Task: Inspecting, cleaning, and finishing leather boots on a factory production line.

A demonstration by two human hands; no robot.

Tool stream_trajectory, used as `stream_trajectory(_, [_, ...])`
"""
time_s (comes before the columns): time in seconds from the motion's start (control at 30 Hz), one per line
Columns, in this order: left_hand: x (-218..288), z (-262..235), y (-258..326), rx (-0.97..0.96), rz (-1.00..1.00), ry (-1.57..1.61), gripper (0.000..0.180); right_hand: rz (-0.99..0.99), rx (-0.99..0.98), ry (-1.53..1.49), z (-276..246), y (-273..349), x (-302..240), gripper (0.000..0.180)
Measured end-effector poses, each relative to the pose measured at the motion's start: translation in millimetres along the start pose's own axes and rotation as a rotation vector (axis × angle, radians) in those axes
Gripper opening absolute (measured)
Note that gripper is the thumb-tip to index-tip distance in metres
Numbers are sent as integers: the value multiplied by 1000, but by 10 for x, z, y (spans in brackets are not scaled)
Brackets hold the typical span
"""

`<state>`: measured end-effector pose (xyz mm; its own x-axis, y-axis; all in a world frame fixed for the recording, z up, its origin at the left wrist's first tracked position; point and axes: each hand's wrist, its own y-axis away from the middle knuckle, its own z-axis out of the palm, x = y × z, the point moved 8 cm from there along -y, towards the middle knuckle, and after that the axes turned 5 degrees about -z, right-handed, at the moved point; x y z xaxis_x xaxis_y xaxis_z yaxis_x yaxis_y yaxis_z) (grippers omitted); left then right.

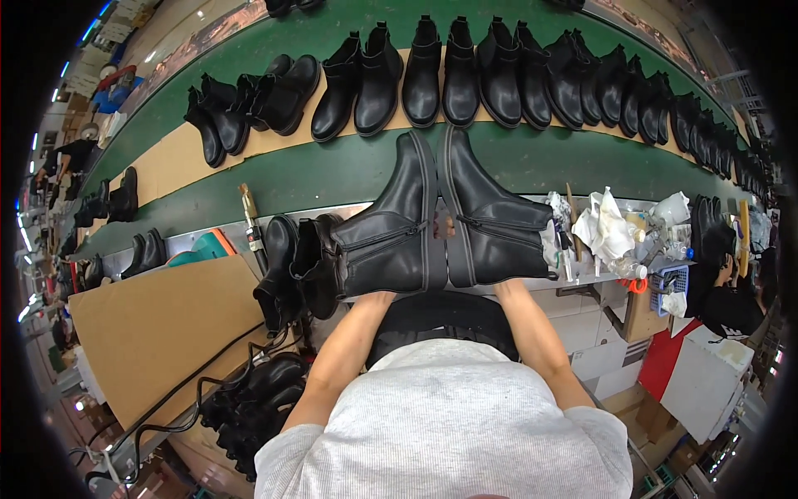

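Note:
Two black leather ankle boots with side zips are held up in front of me, soles facing each other and toes pointing away. The left boot (pixel 386 224) is supported by my left hand (pixel 381 298), and the right boot (pixel 490 224) by my right hand (pixel 509 289). Both hands go in under the boots near the heels, which hide the fingers almost wholly. The soles lie close together at the heels, with a narrow gap further up. White paper shows at the opening of the right boot.
Beyond runs a green conveyor belt (pixel 349 170) with a long row of black boots (pixel 420 75) on cardboard. More boots (pixel 283 266) stand left, beside a brush (pixel 251 216) and a cardboard sheet (pixel 166 324). Crumpled white paper (pixel 605 223) and bottles lie right. Another person (pixel 731 308) works at far right.

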<state>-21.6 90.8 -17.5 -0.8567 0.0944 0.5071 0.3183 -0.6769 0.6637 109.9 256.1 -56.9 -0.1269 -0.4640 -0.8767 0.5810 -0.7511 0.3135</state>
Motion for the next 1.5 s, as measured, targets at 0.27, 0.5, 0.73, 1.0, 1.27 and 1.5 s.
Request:
stream_trajectory(0.27, [222, 373, 181, -351, 57, 10, 49, -83, -91, -60, -67, -23, -305, 68])
stream_trajectory(0.5, [961, 306, 420, -97, 424, -937, 97, -433, -92, 537, 358, -37, -1142, 73])
stream_trajectory(0.73, [1306, 514, 566, 20, 363, -1143, 96, -467, -98, 994, 522, -37, -1425, 76])
stream_trajectory(1.0, [876, 302, 178, 152, -75, 114, 44, 380, -170, -238, 855, -90, -877, 37])
stream_trajectory(1.27, [755, 127, 96, 259, -104, 146, 36, 436, -151, -257, 738, -170, -601, 34])
stream_trajectory(1.5, [214, -344, 236, 45, -192, -84, 41, 415, -350, -80, 384, 286, -320, 54])
